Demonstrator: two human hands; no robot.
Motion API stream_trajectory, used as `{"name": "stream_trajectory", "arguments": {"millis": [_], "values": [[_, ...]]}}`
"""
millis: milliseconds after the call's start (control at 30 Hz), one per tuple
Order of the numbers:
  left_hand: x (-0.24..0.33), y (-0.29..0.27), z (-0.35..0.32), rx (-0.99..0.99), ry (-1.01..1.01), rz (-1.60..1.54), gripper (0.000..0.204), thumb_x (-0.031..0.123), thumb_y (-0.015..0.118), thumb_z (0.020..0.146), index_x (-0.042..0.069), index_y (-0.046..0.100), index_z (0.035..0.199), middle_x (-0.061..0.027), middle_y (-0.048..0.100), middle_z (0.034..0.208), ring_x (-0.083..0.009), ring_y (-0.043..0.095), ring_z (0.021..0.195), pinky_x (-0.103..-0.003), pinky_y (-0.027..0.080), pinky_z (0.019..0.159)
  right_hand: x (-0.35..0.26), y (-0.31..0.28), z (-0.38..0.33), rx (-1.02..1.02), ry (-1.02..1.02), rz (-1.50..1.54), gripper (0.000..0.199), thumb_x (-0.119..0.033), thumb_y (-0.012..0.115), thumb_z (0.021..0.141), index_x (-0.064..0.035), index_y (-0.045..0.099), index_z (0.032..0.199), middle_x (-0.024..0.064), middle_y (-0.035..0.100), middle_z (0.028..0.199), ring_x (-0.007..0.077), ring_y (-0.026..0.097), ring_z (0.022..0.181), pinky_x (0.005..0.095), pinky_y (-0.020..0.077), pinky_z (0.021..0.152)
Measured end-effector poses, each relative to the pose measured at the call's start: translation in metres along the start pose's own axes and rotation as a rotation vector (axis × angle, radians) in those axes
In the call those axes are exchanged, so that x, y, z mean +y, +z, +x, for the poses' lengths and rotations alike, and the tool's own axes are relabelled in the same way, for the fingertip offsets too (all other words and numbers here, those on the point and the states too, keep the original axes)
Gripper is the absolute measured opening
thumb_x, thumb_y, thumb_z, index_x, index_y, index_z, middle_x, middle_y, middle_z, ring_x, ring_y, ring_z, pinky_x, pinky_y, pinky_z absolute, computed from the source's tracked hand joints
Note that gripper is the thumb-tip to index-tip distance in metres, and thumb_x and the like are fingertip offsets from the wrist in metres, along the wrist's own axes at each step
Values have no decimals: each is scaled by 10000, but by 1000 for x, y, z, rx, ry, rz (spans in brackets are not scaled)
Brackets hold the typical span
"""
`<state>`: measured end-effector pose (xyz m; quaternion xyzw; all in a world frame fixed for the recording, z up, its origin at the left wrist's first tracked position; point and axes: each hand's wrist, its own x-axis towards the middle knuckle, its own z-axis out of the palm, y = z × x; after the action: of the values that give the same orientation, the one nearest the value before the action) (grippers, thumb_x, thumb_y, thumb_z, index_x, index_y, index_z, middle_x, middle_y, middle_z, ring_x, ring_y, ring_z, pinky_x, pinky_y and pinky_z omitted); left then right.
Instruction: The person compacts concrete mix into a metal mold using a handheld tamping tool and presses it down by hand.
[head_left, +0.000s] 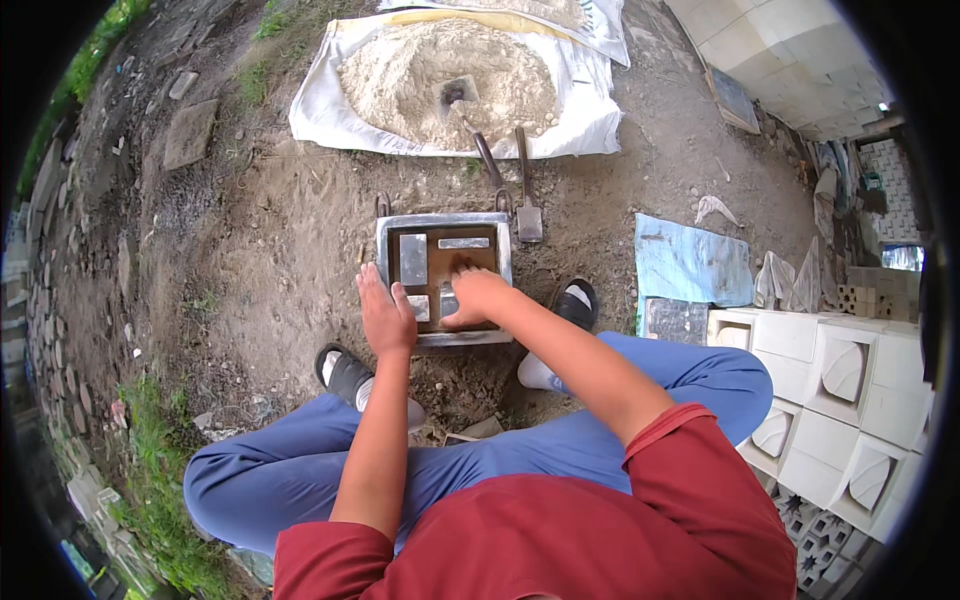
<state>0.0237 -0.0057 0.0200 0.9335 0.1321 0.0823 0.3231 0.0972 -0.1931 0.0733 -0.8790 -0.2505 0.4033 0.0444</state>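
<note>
Between my feet sits a rectangular metal mould (383,240) with a handle loop at each far corner. Brown material (433,260) lines its inside, around several flat grey metal blocks, among them a tall one (413,260) at the left and a narrow one (463,243) at the far side. My left hand (388,312) is open, its fingers straight and resting along the mould's left rim. My right hand (475,297) reaches inside over a block (447,300) at the near right, thumb spread from the fingers. The fingertips touch the brown surface and are partly hidden.
Beyond the mould, a white sheet (310,110) holds a pile of pale powder (400,75) with a trowel (480,150) stuck in it. A small shovel (529,220) lies nearer. Right are a blue sheet (690,260) and stacked white blocks (785,335).
</note>
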Motion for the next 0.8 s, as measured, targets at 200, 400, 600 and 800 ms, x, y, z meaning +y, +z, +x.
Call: {"name": "stream_trajectory", "arguments": {"millis": [200,400,600,800], "values": [[-3,2,1,-3,-49,-12,607,330,384,1114,-40,344,1593,-289,348,1645,-452,318,1536,-489,277,1264,1,27,-15,328,89,-128,546,-233,901,663,-1,709,1118,166,674,1256,292,660,1172,422,504,1068],[-6,-3,-1,0,-24,1,660,386,390,1112,-19,295,1624,-304,291,1668,-455,262,1561,-498,235,1277,-30,-12,-14,-7,78,-278,411,-205,862,713,-69,790,1095,137,759,1213,307,688,1202,474,458,1116],[24,5,14,-41,112,142,789,449,499,1066,20,209,1662,-340,184,1691,-497,181,1576,-576,168,1275,44,7,-40,364,-213,18,452,-282,825,829,-72,770,1225,114,722,1329,395,662,1234,467,437,1179],[66,12,37,-133,396,360,992,674,629,910,175,261,1684,-167,145,1759,-351,134,1625,-563,109,1292,84,-31,-31,934,-51,635,258,-219,674,970,-69,767,1158,130,775,1127,349,728,1079,420,574,956]]}}
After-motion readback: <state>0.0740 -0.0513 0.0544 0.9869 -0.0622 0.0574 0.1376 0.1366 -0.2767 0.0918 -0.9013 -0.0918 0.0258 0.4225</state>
